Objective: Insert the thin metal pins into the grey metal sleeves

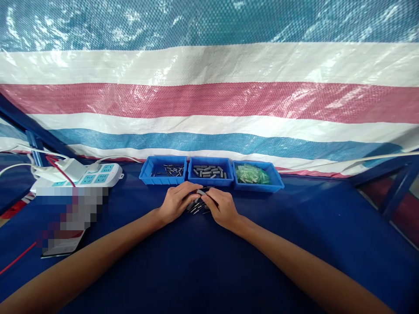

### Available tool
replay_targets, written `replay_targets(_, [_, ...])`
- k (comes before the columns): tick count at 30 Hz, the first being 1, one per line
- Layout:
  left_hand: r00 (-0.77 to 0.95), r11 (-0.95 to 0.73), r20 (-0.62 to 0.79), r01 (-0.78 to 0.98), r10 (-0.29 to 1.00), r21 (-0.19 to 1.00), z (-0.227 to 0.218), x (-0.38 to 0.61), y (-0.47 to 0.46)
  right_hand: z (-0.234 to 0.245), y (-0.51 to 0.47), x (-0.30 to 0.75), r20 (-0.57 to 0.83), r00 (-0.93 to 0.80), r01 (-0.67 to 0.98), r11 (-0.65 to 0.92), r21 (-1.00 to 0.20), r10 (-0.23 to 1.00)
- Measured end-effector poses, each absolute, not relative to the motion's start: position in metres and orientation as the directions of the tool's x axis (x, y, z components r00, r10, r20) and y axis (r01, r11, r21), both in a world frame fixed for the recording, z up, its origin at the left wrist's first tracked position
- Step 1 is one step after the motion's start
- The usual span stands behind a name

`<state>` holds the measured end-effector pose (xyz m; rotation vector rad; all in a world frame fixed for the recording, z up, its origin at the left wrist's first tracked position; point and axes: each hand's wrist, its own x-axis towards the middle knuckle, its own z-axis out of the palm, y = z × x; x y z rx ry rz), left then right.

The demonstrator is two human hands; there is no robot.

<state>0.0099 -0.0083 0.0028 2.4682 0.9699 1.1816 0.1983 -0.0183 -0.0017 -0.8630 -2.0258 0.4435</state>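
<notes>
My left hand point(178, 200) and my right hand point(221, 206) rest close together on the dark blue table cloth point(196, 261), knuckles up, fingers curled. Between their fingertips they pinch a small grey cylindrical part point(200, 192). Just below it, between the hands, lies a small pile of grey parts and thin metal pins point(197, 206). Which hand grips the grey part more firmly I cannot tell. Right behind the hands stand three blue trays in a row.
The left tray point(147, 172) holds metal pins, the middle tray point(210, 181) grey cylinders, the right tray point(274, 181) pale green clear pieces. A white power strip point(98, 175) with plugs and cables lies at left. A striped tarpaulin point(209, 100) hangs behind.
</notes>
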Motion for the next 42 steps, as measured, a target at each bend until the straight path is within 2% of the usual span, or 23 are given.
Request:
replay_targets(10, [0.465, -0.784, 0.636, 0.436, 0.616, 0.441, 0.006, 0.011, -0.009, -0.001, -0.019, 0.199, 0.58, -0.397, 0.397, 0.703, -0.59, 0.711])
replay_targets(18, [0.371, -0.673, 0.565, 0.479, 0.737, 0.564, 0.006, 0.011, -0.012, -0.002, -0.019, 0.198, 0.588, -0.328, 0.42, 0.671, -0.611, 0.74])
replay_targets(24, [0.416, -0.727, 0.606, 0.502, 0.678, 0.469, 0.007, 0.01, -0.011, 0.001, -0.019, 0.199, 0.569, -0.272, 0.456, 0.625, -0.634, 0.776])
replay_targets(28, [0.409, -0.726, 0.609, 0.493, 0.68, 0.48, 0.0, 0.008, -0.01, 0.002, -0.02, 0.198, 0.534, -0.326, 0.444, 0.625, -0.642, 0.78])
replay_targets(37, [0.455, -0.773, 0.63, 0.445, 0.63, 0.452, -0.009, 0.007, -0.008, -0.002, -0.021, 0.196, 0.574, -0.506, 0.458, 0.764, -0.454, 0.644])
replay_targets(42, [0.351, -0.71, 0.64, 0.523, 0.684, 0.472, -0.01, 0.006, -0.008, -0.004, -0.02, 0.196, 0.607, -0.438, 0.469, 0.745, -0.475, 0.663])
